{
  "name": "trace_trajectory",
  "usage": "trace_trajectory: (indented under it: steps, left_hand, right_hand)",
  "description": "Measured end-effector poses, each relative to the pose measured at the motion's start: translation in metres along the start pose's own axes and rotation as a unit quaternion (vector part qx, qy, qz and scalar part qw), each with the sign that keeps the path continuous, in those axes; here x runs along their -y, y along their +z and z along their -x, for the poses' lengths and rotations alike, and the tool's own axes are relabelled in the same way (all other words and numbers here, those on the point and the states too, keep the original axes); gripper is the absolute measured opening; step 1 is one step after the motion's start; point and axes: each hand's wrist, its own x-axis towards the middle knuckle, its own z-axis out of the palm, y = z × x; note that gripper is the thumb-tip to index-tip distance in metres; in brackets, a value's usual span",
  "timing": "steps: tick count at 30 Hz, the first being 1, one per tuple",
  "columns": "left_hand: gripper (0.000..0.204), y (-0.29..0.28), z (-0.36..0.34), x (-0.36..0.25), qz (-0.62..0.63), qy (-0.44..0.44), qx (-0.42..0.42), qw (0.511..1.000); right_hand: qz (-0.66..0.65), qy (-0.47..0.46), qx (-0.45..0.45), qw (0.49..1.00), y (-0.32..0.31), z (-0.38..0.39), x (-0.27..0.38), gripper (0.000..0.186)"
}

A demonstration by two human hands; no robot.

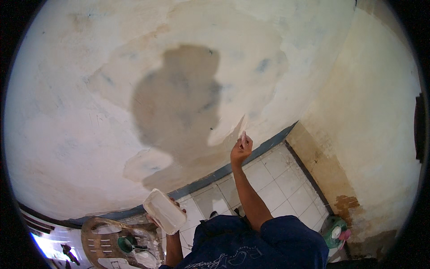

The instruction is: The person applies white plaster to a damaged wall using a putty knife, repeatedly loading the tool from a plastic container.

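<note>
My right hand [241, 151] is raised toward the patchy, off-white wall [264, 40], its fingers closed around a putty knife [242, 125]. The knife's thin blade points up at the wall; whether it touches the surface, I cannot tell. Lower and to the left, my left hand [176, 204] grips a white rectangular plastic tub [165, 212] from beneath, with its fingers showing at the sides. Pale, smeared paste seems to coat the inside of the tub. My shadow covers the middle of the wall, among filled patches and bluish spots.
A stained plastic chair [93, 240] stands at lower left, carrying a dark green bowl [126, 244]. Dark blue skirting [215, 174] runs below the wall to a corner. White floor tiles [268, 196] lie beneath me. A green bag [333, 230] sits by the right wall [371, 134].
</note>
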Motion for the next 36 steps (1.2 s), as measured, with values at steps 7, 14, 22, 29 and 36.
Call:
trace_trajectory:
  steps: [7,14,22,29,36]
  left_hand:
    - [0.101,-0.010,0.021,-0.005,-0.016,0.002,0.009,1.000]
    - [0.090,0.027,0.039,0.013,0.010,0.019,-0.006,1.000]
    - [0.088,0.030,0.077,0.017,0.008,0.027,-0.012,1.000]
    - [0.095,0.031,0.098,0.038,0.048,0.041,0.015,0.998]
    - [0.100,0.047,0.128,0.069,0.039,0.058,0.000,0.998]
  right_hand:
    - [0.031,-0.122,0.125,0.984,0.013,0.079,0.081,0.024]
    - [-0.240,0.421,0.033,0.874,-0.062,0.027,0.099,0.018]
    - [-0.266,0.577,0.118,0.763,-0.130,0.003,0.109,0.026]
    - [-0.279,0.511,0.301,0.755,-0.149,-0.004,0.120,0.028]
    - [-0.262,0.593,0.356,0.673,-0.152,-0.048,0.126,0.022]
